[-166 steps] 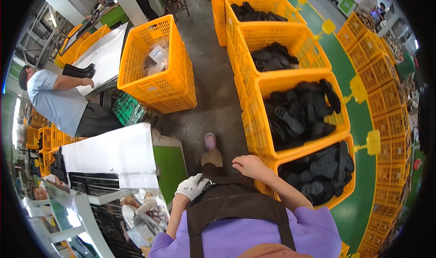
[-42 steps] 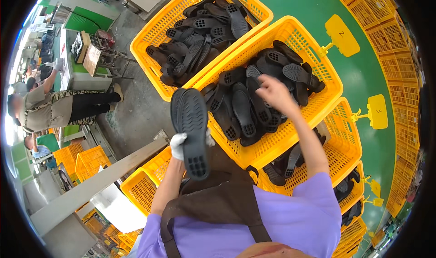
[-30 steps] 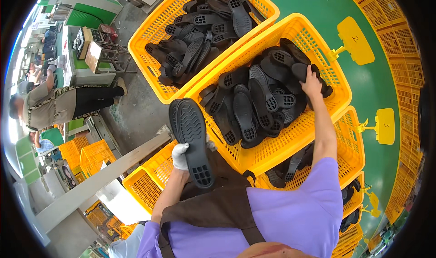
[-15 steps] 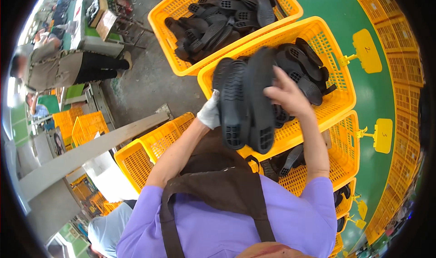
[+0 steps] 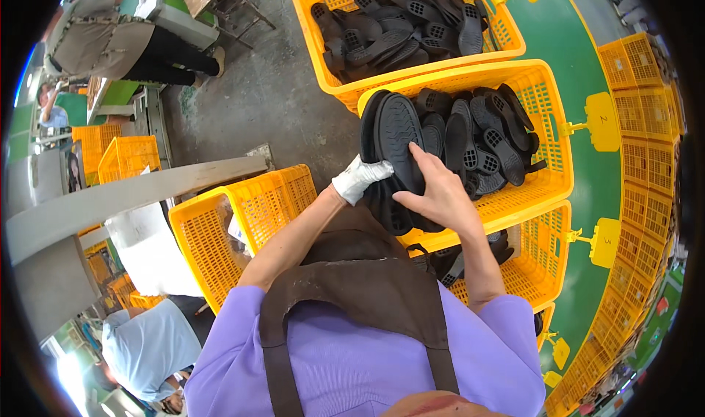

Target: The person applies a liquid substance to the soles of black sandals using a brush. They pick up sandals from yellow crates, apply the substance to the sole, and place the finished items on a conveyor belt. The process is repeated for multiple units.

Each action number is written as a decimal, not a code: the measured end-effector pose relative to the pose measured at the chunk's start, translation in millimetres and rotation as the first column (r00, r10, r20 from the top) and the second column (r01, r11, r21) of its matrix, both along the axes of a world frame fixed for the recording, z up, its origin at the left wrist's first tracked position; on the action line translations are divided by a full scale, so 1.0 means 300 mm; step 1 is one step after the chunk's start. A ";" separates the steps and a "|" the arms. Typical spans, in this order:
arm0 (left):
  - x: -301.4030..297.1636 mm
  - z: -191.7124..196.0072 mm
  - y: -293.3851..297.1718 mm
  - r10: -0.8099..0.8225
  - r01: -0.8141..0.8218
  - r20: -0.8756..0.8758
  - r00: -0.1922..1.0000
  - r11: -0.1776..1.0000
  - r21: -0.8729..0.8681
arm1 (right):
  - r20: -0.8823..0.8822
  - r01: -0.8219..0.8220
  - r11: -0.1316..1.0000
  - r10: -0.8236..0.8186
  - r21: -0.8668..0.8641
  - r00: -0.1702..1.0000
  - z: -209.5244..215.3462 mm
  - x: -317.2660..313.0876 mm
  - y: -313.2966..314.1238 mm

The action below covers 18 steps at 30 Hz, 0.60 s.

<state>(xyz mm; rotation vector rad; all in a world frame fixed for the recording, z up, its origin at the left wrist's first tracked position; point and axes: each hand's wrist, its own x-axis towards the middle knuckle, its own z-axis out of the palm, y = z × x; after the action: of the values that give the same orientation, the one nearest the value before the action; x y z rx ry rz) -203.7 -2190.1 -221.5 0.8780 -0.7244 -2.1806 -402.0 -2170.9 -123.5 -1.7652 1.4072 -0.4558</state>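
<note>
In front of my apron I hold a stack of black shoe soles (image 5: 399, 134) with patterned treads, tilted over the edge of a yellow basket. My left hand (image 5: 360, 179), in a white glove, is closed around the stack's left side, its thumb lying across the soles. My right hand (image 5: 443, 196) is bare and grips the right side, fingertips on the top sole and thumb near its lower end. The lower soles are partly hidden behind the hands. More loose black soles (image 5: 490, 141) lie in the yellow basket (image 5: 518, 75) just beyond.
Another yellow basket (image 5: 323, 46) full of soles stands farther off, and a third (image 5: 547, 255) lies nearer on the right. Yellow tags (image 5: 602, 121) clip to the rims. A grey beam (image 5: 132, 191) and an upright yellow crate (image 5: 272, 204) are at left. Two co-workers (image 5: 110, 42) are at left.
My right hand has come down onto the stack, its fingers now touching the soles. The soles, fanned apart before, are closer together. The view has shifted, so the baskets appear farther right.
</note>
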 end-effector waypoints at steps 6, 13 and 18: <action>0.039 0.027 0.020 0.051 -0.050 0.043 0.998 0.999 -0.018 | 0.216 -0.100 0.991 0.079 0.090 0.973 -0.050 -0.034 -0.021; 0.036 0.081 0.041 0.070 -0.079 0.141 0.987 0.995 0.056 | 0.380 -0.028 0.962 -0.080 0.272 0.922 -0.039 -0.004 -0.009; 0.025 0.106 0.008 -0.043 0.077 0.252 0.967 0.989 -0.125 | 0.219 0.132 0.953 -0.195 0.273 0.956 -0.037 0.055 0.050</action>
<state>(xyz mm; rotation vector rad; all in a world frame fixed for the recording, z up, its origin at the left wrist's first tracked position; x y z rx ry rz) -196.1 -2187.6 -189.6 1.0837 -1.0189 -2.0669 -385.5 -2155.9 -134.7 -1.3418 1.3748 -0.5345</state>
